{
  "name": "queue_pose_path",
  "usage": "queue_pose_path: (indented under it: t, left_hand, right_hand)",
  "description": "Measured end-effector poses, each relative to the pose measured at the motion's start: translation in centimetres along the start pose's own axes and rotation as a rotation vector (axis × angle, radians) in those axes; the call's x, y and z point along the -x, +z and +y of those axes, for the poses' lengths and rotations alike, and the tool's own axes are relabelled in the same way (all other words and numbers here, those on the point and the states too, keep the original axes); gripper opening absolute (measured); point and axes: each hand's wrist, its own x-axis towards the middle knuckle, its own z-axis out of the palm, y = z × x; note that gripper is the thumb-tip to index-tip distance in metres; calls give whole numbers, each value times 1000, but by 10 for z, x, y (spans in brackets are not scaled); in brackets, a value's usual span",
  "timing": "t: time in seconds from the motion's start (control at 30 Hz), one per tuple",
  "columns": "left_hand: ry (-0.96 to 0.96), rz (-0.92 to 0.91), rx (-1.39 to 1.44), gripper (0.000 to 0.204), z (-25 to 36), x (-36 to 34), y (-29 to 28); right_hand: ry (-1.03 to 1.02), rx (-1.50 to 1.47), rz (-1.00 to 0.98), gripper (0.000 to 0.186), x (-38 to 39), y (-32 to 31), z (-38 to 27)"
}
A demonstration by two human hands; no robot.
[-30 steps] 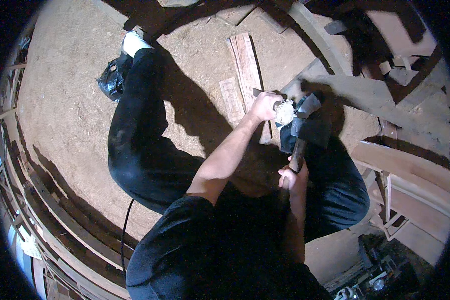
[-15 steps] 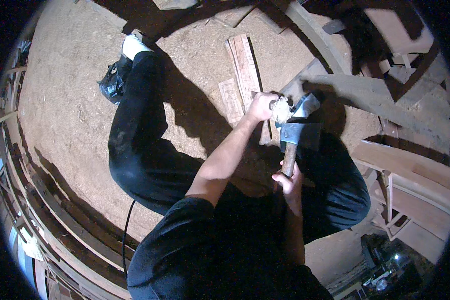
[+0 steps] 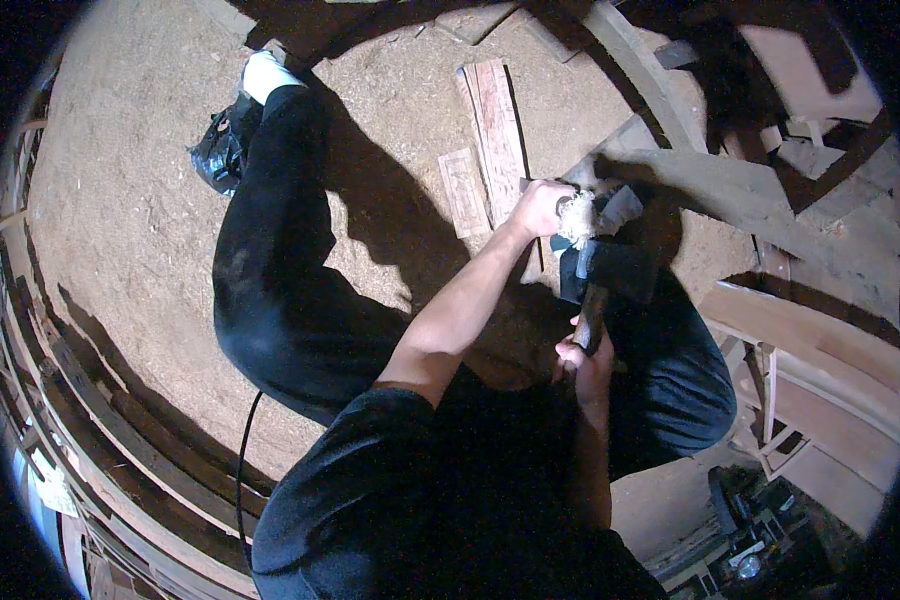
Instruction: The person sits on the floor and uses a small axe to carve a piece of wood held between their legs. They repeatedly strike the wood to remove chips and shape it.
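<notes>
My left hand [image 3: 543,208] is closed beside a pale, shaggy lump [image 3: 576,217], which looks like the frayed end of a piece gripped in it. The rest of that piece is hidden by my fingers. My right hand [image 3: 590,364] wraps round the wooden handle of a hatchet [image 3: 618,270]. Its broad dark head lies just nearer than the shaggy lump, over my right leg. Beyond my left hand a long reddish-brown board [image 3: 494,120] rests on the floor, with a shorter flat piece of wood [image 3: 464,192] along its left side.
My bent legs frame the work, and a black plastic bag [image 3: 220,155] lies by my left foot. Heavy timbers [image 3: 710,185] curve across the far right. A planked wooden structure [image 3: 800,335] stands at right; long beams [image 3: 120,430] line the left. Sawdust covers the floor [image 3: 140,190].
The hatchet has turned, so its head, bright before, now looks dark. My right hand has shifted slightly right and away from me. My left hand and the shaggy lump have moved a little right.
</notes>
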Motion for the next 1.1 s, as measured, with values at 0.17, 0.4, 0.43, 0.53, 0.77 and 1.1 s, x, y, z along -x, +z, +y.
queue_pose_path:
  t: [0.17,0.4,0.43,0.53,0.77,1.1]
  left_hand:
    - [-17,14,38,22,19,-3,-6]
    - [8,96,44,23,15,10,1]
    - [9,94,54,23,13,12,3]
    - [7,66,28,23,11,14,7]
    - [-34,32,83,21,10,12,8]
    - [-33,11,44,21,11,13,8]
  right_hand:
    - [25,-142,-6,47,6,4,-12]
    - [-31,-161,2,44,9,11,-34]
    - [-33,-166,-5,44,9,12,-38]
    - [-24,-195,-29,45,11,13,-44]
    - [-76,-154,57,45,10,7,-48]
    - [-35,133,308,51,-15,32,-20]
